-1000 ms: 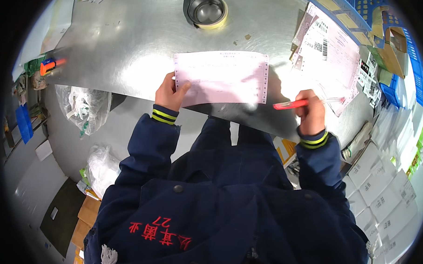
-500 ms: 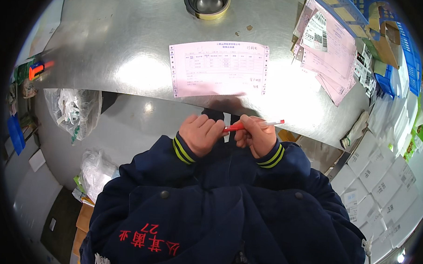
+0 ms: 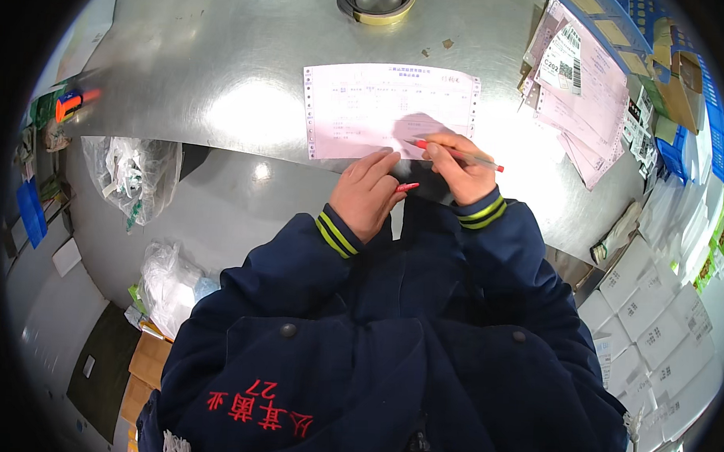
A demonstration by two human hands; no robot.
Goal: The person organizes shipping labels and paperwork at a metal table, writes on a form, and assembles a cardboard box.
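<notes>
A pink printed form (image 3: 350, 114) with punched side strips lies flat on the metal table. My right hand (image 3: 463, 178) grips a red pen (image 3: 464, 155) with a clear barrel, its tip over the lower right part of the form. The hand's shadow falls across the print there. My left hand (image 3: 365, 193) is at the form's lower edge, fingertips touching the paper. Between its thumb and curled fingers sticks out the red pen cap (image 3: 408, 187), apart from the pen.
More pink slips (image 3: 581, 114) with a white barcode label are piled at the right. Beyond them stand blue plastic baskets (image 3: 709, 118). A roll of tape (image 3: 378, 5) with a bowl sits at the far edge. A clear bag (image 3: 132, 178) hangs below the table's left edge.
The cap has come off the pen and stays in my left hand. Both hands have moved forward from the table's front edge onto the form, the pen now over the paper.
</notes>
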